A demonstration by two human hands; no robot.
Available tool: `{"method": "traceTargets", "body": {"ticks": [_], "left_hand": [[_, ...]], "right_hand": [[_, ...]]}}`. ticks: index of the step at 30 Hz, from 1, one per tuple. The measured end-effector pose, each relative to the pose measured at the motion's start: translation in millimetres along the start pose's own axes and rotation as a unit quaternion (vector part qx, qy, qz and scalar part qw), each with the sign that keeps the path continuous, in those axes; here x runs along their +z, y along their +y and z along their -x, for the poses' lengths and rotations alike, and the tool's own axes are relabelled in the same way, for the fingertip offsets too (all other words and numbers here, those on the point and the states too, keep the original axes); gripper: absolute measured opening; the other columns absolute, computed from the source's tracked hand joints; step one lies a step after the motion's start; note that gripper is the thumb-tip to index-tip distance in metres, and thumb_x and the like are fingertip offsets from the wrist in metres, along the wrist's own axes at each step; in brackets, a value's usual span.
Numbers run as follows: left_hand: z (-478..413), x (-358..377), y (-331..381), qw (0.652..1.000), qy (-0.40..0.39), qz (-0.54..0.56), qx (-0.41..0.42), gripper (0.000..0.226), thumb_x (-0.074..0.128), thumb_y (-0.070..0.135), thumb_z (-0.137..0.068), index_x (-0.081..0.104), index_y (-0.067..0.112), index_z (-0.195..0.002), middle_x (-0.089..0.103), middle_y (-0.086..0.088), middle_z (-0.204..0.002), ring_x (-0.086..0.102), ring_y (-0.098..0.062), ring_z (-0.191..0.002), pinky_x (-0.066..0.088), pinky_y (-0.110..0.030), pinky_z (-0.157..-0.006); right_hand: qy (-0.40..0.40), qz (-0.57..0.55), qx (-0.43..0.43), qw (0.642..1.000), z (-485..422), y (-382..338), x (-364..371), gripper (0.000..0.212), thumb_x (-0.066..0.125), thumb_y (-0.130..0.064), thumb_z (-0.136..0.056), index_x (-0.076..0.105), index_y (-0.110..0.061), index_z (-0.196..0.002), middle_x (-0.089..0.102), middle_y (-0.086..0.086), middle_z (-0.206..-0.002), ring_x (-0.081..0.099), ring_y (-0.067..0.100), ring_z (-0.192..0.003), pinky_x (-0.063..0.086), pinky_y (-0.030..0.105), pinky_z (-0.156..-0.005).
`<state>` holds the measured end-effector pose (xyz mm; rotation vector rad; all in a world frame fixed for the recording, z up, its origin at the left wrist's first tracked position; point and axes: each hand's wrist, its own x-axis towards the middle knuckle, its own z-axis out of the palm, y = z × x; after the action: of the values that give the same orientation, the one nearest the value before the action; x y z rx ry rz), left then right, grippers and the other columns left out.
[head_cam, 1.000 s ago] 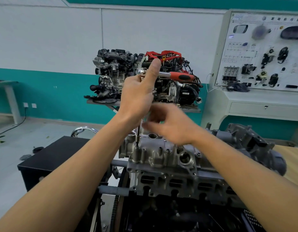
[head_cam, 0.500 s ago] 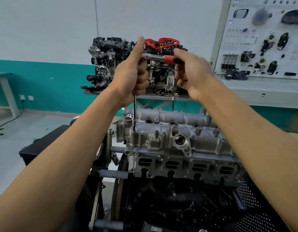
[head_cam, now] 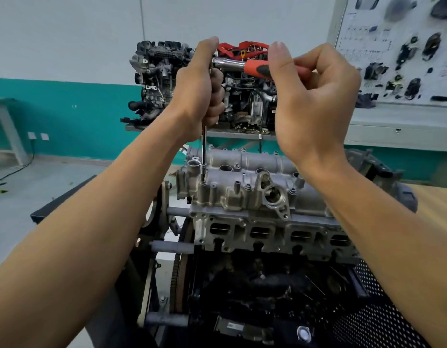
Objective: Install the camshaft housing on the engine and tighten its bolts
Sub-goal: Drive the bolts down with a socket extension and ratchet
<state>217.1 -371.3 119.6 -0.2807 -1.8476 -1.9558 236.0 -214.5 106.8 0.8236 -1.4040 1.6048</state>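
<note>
A ratchet wrench point(head_cam: 242, 65) is being held above the engine point(head_cam: 267, 237).
The left hand point(head_cam: 199, 89) is gripping its head, the right hand point(head_cam: 310, 96) its red handle; the extension point(head_cam: 204, 151) is seemingly reaching a bolt point(head_cam: 203, 182) on the camshaft housing point(head_cam: 242, 189) atop the engine.

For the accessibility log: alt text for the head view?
Two bare hands work a ratchet over the housing: left hand grips its head, right hand holds the red handle. Its extension stands on a bolt at the housing's left end.
</note>
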Motion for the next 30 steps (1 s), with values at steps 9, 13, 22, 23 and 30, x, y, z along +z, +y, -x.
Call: {"method": "traceTargets", "body": {"ticks": [9, 13, 22, 23, 30], "left_hand": [[-1, 4, 1, 1.0, -0.003, 0.003, -0.016, 0.057, 0.048, 0.06, -0.091, 0.022, 0.027, -0.052, 0.019, 0.006, -0.047, 0.009, -0.019, -0.046, 0.012, -0.022, -0.041], [0, 4, 2, 1.0, 0.005, 0.002, -0.022, 0.058, 0.047, 0.059, -0.093, 0.023, 0.027, -0.052, 0.018, 0.005, -0.048, 0.008, -0.019, -0.047, 0.008, -0.027, -0.044], [-2, 3, 2, 1.0, 0.009, 0.004, -0.02, 0.06, 0.048, 0.06, -0.093, 0.023, 0.027, -0.051, 0.017, 0.006, -0.048, 0.009, -0.017, -0.045, 0.011, -0.022, -0.04], [-1, 3, 5, 1.0, 0.006, 0.004, -0.006, 0.059, 0.049, 0.06, -0.093, 0.022, 0.027, -0.051, 0.017, 0.007, -0.047, 0.01, -0.017, -0.044, 0.012, -0.021, -0.039], [6, 29, 27, 0.998, -0.022, -0.028, 0.046, 0.06, 0.05, 0.054, -0.093, 0.026, 0.026, -0.045, 0.02, 0.008, -0.043, 0.011, -0.017, -0.041, 0.014, -0.021, -0.04]], "right_hand": [[-0.458, 0.184, 0.169, 0.853, 24, 66, 4, 0.053, 0.078, -0.045, -0.081, 0.062, -0.013, -0.12, 0.071, -0.002, -0.085, 0.065, 0.01, -0.072, 0.053, 0.029, -0.072], [-0.587, 0.239, 0.113, 0.766, 13, 71, 28, 0.046, 0.075, -0.052, -0.082, 0.065, -0.017, -0.111, 0.072, -0.005, -0.073, 0.064, 0.001, -0.057, 0.048, 0.02, -0.059], [-0.599, 0.173, 0.121, 0.772, 18, 81, 42, 0.029, 0.068, -0.027, -0.094, 0.068, -0.002, -0.081, 0.074, 0.005, -0.07, 0.062, 0.008, -0.051, 0.047, 0.015, -0.049], [-0.591, 0.158, 0.117, 0.782, 19, 79, 41, 0.027, 0.068, -0.027, -0.094, 0.068, -0.003, -0.082, 0.073, 0.004, -0.069, 0.063, 0.008, -0.051, 0.047, 0.014, -0.049], [-0.521, 0.108, 0.103, 0.841, 14, 73, 25, 0.022, 0.07, -0.029, -0.092, 0.071, -0.011, -0.079, 0.067, -0.002, -0.064, 0.058, 0.012, -0.055, 0.053, 0.031, -0.063]]}}
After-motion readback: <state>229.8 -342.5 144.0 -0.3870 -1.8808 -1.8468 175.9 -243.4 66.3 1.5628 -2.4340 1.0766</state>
